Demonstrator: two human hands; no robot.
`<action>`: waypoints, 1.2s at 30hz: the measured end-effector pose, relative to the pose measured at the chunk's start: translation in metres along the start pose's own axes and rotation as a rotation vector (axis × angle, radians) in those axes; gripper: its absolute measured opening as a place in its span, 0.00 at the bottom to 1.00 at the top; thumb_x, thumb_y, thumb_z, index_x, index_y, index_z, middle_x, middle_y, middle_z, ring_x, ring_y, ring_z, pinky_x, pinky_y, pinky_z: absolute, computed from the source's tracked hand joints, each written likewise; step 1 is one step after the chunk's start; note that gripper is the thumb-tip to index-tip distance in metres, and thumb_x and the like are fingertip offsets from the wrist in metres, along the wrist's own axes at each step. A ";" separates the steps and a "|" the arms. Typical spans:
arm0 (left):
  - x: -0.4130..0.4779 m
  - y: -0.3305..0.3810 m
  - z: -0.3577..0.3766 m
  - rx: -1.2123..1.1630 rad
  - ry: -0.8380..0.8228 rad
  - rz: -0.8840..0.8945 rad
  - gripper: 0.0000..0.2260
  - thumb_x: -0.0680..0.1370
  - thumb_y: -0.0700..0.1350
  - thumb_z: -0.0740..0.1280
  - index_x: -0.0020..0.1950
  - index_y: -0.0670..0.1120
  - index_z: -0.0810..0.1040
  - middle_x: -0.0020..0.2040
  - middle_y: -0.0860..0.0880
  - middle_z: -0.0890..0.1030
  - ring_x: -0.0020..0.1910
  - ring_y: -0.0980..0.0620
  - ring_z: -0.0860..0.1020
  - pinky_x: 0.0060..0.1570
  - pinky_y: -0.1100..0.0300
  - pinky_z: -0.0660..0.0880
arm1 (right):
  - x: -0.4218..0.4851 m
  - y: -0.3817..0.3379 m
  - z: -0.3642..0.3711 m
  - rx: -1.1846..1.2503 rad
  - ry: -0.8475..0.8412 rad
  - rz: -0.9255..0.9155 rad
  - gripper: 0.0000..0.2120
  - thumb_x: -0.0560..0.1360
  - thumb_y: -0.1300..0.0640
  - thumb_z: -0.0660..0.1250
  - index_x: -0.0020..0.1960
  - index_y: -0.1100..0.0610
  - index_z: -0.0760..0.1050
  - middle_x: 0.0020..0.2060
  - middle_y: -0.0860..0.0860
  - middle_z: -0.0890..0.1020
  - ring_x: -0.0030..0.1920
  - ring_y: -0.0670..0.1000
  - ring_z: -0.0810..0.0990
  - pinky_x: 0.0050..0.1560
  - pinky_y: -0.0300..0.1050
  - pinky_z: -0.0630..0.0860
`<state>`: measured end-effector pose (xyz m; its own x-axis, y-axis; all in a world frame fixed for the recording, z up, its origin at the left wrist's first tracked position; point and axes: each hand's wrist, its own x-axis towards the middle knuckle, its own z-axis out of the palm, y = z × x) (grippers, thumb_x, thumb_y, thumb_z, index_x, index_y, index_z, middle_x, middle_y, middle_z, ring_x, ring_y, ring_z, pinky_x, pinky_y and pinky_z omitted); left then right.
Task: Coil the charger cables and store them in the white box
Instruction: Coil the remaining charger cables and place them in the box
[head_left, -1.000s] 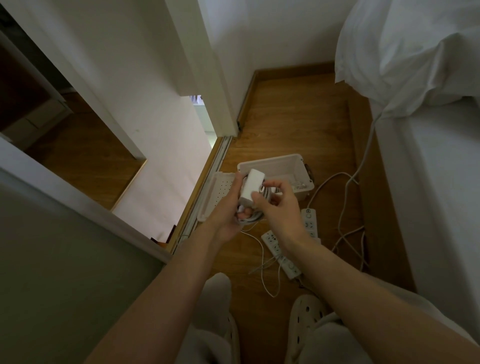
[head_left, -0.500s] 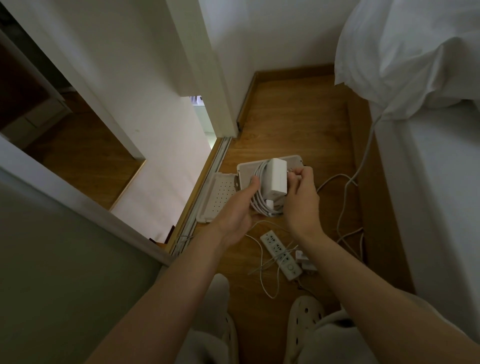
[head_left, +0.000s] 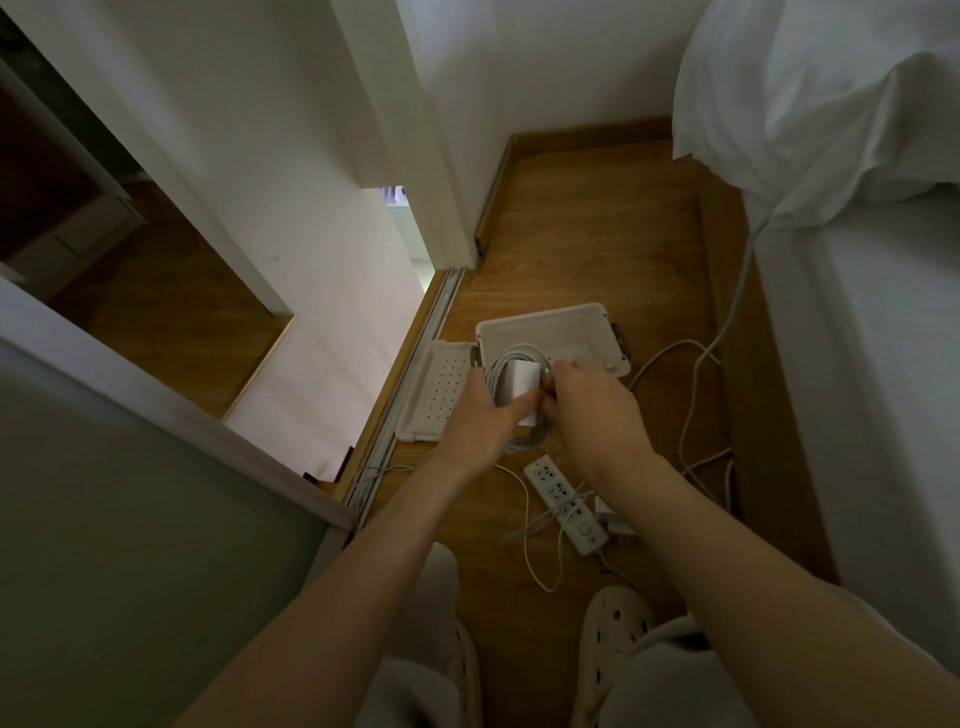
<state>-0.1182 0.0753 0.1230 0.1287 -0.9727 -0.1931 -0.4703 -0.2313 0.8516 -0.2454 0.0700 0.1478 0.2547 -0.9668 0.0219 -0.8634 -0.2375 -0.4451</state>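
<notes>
A white charger brick (head_left: 522, 382) with its cable coiled around it (head_left: 511, 358) is held over the near edge of the open white box (head_left: 545, 327) on the wooden floor. My left hand (head_left: 485, 421) grips the brick and coil from the left. My right hand (head_left: 592, 410) holds the coil from the right, its fingers hiding part of the cable. The lower loops of the coil hang just outside the box's near wall.
The perforated white lid (head_left: 436, 395) lies left of the box by the sliding-door track. A power strip (head_left: 563, 501) with loose thin cables and a small adapter (head_left: 610, 514) lies nearer me. Another cable (head_left: 696, 374) runs right towards the bed (head_left: 857, 364). My slippers show at the bottom.
Both hands have carried the charger brick and coil forward and down, from above the power strip to the box's near edge. The brick has turned to lie flatter.
</notes>
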 end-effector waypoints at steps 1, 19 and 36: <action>0.000 -0.001 0.000 0.034 0.012 0.011 0.27 0.72 0.57 0.69 0.65 0.49 0.66 0.56 0.52 0.75 0.52 0.53 0.76 0.52 0.55 0.76 | 0.000 0.000 0.000 0.038 -0.032 0.028 0.08 0.78 0.59 0.63 0.56 0.58 0.73 0.52 0.55 0.78 0.50 0.52 0.78 0.46 0.43 0.72; 0.010 -0.010 0.000 0.090 0.067 -0.031 0.27 0.72 0.56 0.68 0.67 0.49 0.66 0.61 0.49 0.74 0.58 0.48 0.74 0.58 0.47 0.75 | -0.002 0.012 0.003 0.456 -0.064 0.140 0.03 0.77 0.60 0.64 0.48 0.59 0.74 0.40 0.56 0.82 0.40 0.53 0.82 0.46 0.51 0.81; 0.007 -0.008 -0.003 0.065 0.015 -0.086 0.21 0.77 0.49 0.66 0.67 0.46 0.63 0.60 0.48 0.73 0.57 0.48 0.74 0.52 0.56 0.74 | 0.002 0.005 0.011 0.161 -0.222 -0.030 0.07 0.79 0.60 0.58 0.42 0.56 0.69 0.43 0.53 0.71 0.41 0.51 0.72 0.40 0.41 0.66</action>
<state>-0.1113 0.0707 0.1167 0.1840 -0.9488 -0.2567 -0.5127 -0.3155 0.7985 -0.2445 0.0676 0.1357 0.3838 -0.9110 -0.1513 -0.7781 -0.2308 -0.5842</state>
